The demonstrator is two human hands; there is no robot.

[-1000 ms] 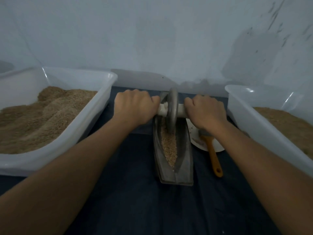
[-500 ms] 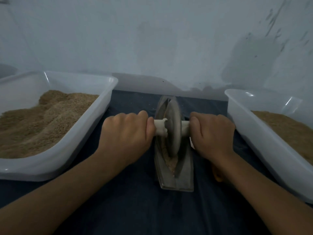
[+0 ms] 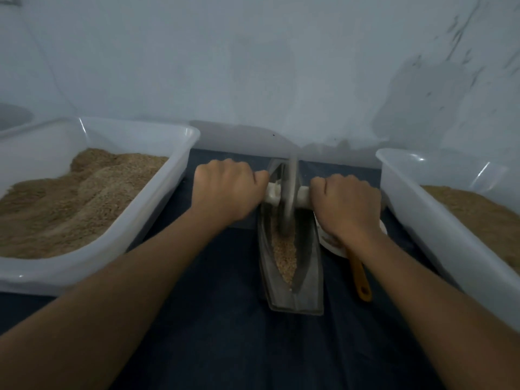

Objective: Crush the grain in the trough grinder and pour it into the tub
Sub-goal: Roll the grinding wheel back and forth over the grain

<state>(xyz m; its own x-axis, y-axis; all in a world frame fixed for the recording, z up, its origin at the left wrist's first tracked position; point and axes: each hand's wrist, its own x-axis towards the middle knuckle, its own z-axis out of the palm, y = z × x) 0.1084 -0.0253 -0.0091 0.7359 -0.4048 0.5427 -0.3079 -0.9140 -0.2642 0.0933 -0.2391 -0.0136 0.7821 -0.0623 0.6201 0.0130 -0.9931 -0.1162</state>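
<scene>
Left hand fist wrapped round the left end of the pale axle, right hand fist round the right end, knuckles up. Both clamped, one each side of the grinding wheel. Wheel upright, motion-blurred, rim down in the far half of the trough grinder

Trough is a long metal boat shape running away from the camera, sitting on the dark blue cloth over the worktop. Grain lies along the bottom of its groove, visible from the wheel to near the close end

Under the right wrist: a white plate, mostly hidden, and an orange-handled tool with its handle toward the camera; can't tell what its head is

Left tub: translucent white, heaped with brown grain. Right tub: same type, also holds brown grain, partly cut by the frame edge. Trough sits between them, touching neither. Pale wall behind
</scene>
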